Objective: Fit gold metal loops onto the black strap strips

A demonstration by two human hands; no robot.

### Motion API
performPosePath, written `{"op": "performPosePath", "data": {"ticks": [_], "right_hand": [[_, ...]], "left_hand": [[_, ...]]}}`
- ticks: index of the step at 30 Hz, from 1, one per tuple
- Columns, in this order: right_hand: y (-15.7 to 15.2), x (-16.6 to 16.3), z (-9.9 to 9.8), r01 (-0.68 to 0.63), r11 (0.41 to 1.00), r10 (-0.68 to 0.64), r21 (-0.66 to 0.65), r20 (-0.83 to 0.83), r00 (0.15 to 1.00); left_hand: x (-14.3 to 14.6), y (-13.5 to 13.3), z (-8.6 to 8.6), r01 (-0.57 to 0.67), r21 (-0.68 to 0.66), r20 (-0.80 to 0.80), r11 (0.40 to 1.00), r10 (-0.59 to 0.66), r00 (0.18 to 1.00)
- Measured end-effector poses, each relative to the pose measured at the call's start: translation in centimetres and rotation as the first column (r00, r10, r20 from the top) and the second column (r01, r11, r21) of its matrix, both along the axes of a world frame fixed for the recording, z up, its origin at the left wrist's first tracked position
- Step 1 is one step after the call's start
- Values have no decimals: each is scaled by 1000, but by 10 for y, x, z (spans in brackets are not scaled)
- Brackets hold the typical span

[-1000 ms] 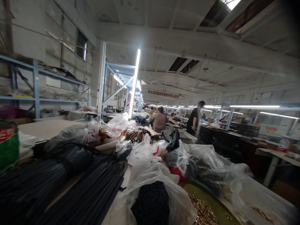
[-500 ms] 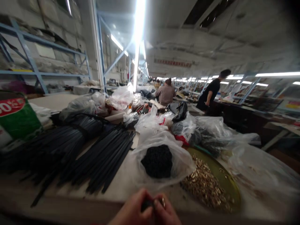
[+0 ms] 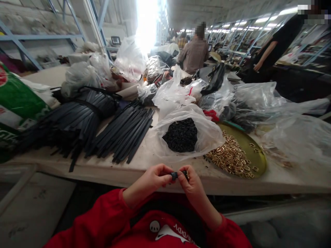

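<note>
At the near edge of the table (image 3: 138,163), left hand (image 3: 154,177) and right hand (image 3: 191,182) pinched a short dark strip (image 3: 174,176) between them, digits curled nearly closed, a gold-coloured metal piece (image 3: 187,174) showing in the right.

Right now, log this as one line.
left hand: pinching dark piece; right hand: holding gold piece; ahead: plastic bag, round tray

Green printed bag (image 3: 24,98) at your 10 o'clock, blue shelving (image 3: 46,37) beyond it. Your 12: person in brown (image 3: 193,57), back to you. Your 1: person in black (image 3: 284,36).
</note>
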State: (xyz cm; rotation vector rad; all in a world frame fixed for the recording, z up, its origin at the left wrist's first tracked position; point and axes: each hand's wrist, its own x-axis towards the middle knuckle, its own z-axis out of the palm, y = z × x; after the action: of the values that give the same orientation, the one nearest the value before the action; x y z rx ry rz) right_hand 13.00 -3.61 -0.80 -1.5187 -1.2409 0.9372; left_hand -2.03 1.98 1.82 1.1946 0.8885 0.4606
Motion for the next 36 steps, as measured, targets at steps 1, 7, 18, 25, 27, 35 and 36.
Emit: {"op": "performPosePath", "data": {"ticks": [1, 7, 18, 25, 27, 35, 36], "right_hand": [[-1, 1, 0, -34, 999, 34, 13, 48, 998], [-3, 13, -1, -222, 974, 223, -39, 10, 975], [-2, 19, -10, -313, 949, 313, -28, 197, 929], [-19, 18, -16, -253, 967, 249, 10, 133, 959], [-22, 16, -17, -269, 963, 267, 3, 111, 957], [-33, 16, -8, -209, 977, 211, 34, -67, 975], [-35, 16, -7, -196, 980, 198, 45, -52, 979]], "left_hand": [[0, 0, -3, -2, -2, 7, 1000, 2, 1000], [1, 3, 3, 145, 62, -172, 987, -132, 976], [2, 4, 9, 424, 160, -475, 892, -307, 825], [4, -1, 15, 572, 218, -553, 791, -383, 740], [4, -5, 16, 582, 247, -582, 775, -362, 728], [8, -17, 25, 601, 284, -579, 747, -366, 729], [7, -18, 26, 606, 276, -582, 746, -373, 723]]}}
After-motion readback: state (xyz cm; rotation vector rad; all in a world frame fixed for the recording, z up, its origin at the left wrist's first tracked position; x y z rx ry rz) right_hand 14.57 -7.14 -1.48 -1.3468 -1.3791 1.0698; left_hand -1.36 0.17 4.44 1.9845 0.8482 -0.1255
